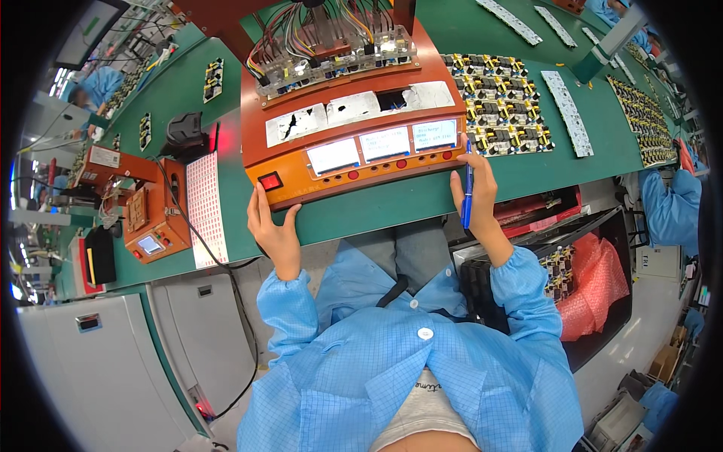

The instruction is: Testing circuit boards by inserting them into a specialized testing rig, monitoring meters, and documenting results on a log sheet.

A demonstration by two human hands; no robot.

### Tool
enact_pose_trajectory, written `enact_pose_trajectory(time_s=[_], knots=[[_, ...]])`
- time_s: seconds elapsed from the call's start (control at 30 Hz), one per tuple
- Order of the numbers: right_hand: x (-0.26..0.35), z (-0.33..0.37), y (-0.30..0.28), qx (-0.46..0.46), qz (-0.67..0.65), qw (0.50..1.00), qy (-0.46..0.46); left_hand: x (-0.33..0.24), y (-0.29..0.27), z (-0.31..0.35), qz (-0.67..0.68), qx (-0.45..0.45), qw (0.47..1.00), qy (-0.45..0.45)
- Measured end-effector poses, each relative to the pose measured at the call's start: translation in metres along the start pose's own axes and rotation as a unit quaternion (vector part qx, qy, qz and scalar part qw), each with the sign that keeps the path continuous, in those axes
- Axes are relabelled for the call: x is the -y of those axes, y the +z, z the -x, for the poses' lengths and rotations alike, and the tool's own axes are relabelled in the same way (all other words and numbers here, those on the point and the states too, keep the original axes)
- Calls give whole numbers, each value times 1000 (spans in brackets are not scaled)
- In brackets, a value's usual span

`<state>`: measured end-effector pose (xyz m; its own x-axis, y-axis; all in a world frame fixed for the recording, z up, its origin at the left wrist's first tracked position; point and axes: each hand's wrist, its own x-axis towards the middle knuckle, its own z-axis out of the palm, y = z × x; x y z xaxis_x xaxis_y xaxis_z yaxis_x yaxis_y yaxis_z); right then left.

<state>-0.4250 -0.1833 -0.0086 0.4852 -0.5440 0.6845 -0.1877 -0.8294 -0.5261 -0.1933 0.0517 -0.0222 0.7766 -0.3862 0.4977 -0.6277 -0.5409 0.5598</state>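
An orange test fixture (pixel 361 173) stands on the bench in front of me, with three lit screens (pixel 388 143) and a row of small buttons on its front. My left hand (pixel 275 237) rests at its lower left corner, thumb and fingers apart, with the fingertips just below a red rocker switch (pixel 269 181). At the other end, my right hand (pixel 479 192) holds a blue pen (pixel 468 197) upright, its fingertips against the front panel by the right-hand red button (pixel 446 155). Bundled coloured wires run into a clear plate (pixel 339 64) above. Whatever lies under that plate is mostly hidden.
Rows of circuit boards (pixel 501 105) lie right of the fixture, beside a white strip board (pixel 567 113). At left are a smaller orange device (pixel 154 226), a barcode scanner (pixel 187 135) and a label sheet (pixel 206 207). A black bin (pixel 610 316) with pink bubble wrap stands at lower right.
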Motion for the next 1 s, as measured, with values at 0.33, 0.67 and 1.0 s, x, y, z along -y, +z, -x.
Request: enact_pose_trajectory(time_s=[0.33,0.67,1.0], knots=[[0,1,1,-1,5,1000,-4,1,-1,0,11,12,1000,-1],[-1,0,1,-9,-5,1000,-6,2,-1,-1,6,10,1000,3],[1,1,0,3,-4,1000,13,1,-1,0,14,12,1000,4]])
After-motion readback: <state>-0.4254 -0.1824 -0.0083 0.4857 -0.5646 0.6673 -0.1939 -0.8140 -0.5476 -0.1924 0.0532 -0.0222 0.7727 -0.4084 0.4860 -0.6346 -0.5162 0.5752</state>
